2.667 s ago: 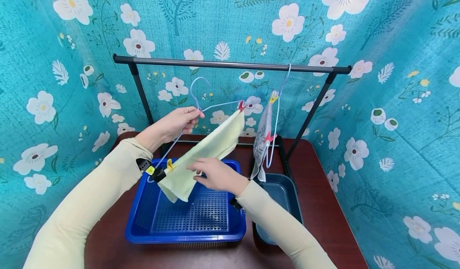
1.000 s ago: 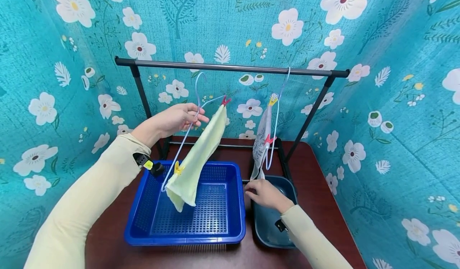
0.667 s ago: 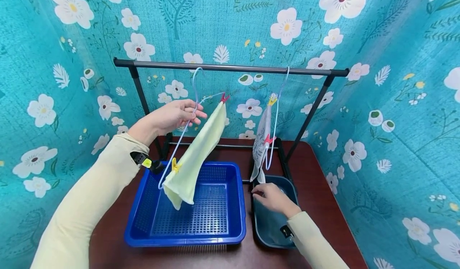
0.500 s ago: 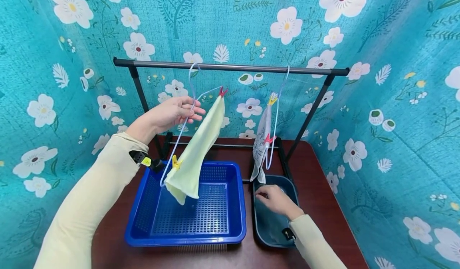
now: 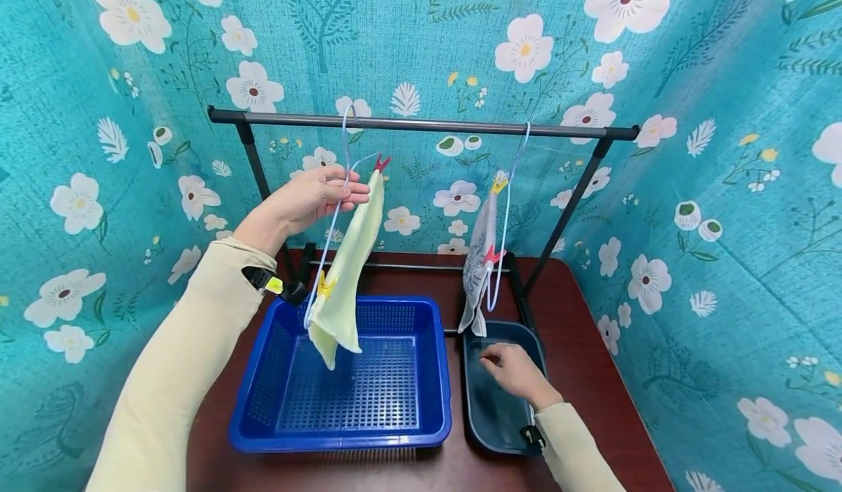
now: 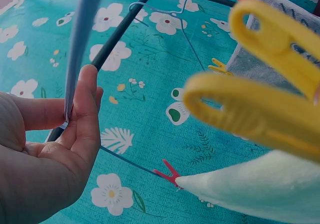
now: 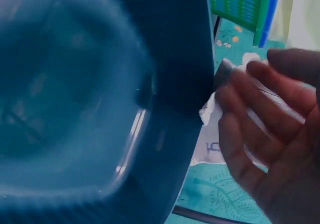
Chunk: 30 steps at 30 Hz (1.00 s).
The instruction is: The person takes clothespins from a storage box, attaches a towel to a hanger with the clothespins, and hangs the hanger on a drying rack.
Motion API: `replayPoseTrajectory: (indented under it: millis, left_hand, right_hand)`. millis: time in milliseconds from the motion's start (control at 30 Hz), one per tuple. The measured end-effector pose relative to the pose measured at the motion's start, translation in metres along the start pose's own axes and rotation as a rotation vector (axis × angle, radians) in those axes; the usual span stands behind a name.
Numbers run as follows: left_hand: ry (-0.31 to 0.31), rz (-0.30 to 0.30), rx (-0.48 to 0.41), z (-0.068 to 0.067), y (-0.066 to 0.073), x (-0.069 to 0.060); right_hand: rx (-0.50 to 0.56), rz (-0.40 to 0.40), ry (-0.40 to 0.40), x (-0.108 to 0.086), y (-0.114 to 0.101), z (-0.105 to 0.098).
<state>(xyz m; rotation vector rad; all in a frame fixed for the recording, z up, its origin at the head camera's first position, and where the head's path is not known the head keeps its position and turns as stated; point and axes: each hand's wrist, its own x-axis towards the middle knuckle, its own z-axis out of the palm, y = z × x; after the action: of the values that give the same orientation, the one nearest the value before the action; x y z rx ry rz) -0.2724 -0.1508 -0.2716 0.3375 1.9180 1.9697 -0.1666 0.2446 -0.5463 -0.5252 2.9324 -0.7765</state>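
Observation:
My left hand point(image 5: 316, 196) pinches a light-blue clothes hanger point(image 5: 345, 137) just below its hook. The hook's top rises a little above the rack's rail point(image 5: 427, 123); whether it bears on the rail I cannot tell. A pale yellow-green cloth point(image 5: 349, 265) hangs from the hanger by a red clothespin point(image 5: 381, 163) and a yellow clothespin point(image 5: 324, 286). In the left wrist view the yellow clothespin point(image 6: 250, 114) looms close, the thumb and fingers on the hanger point(image 6: 82, 34). Over a dark blue-grey basin point(image 5: 483, 426), my right hand point(image 5: 516, 375) hovers with loosely bent fingers, holding nothing.
Another hanger point(image 5: 505, 221) on the rail's right carries a grey patterned cloth point(image 5: 476, 265) with yellow and red clothespins. A blue perforated basket point(image 5: 342, 442) stands left of the basin on the dark red table point(image 5: 585, 375). Flowered curtain point(image 5: 421, 39) surrounds the rack.
The left hand has raised the hanger and cloth, bringing the hook up to the rail, then shifted slightly left. The right hand has left the cloth and moved right, over the basin.

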Motion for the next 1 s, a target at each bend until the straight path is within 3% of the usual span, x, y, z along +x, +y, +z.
replayPoseTrajectory:
  millis: [200,467,567,767,1000]
  left_hand:
    - [0.02,-0.013,-0.018,-0.006,-0.001,0.007]
    - [0.045,0.007,-0.021,-0.012,-0.002,0.013]
    - [0.063,0.001,-0.031,-0.012,-0.002,0.015]
    - [0.077,0.004,-0.048,-0.014,0.002,0.017]
    - [0.074,-0.005,-0.048,-0.016,0.001,0.023]
  right_hand:
    - [-0.082,0.174,0.079,-0.01,0.014,-0.001]
    - [-0.079,0.188,0.263,-0.027,0.043,-0.01]
    - [-0.044,0.227,0.221,-0.033,0.052,-0.013]
    - [0.041,0.323,0.036,-0.044,0.058,-0.016]
    - [0.05,0.335,-0.083,-0.052,0.062,-0.016]
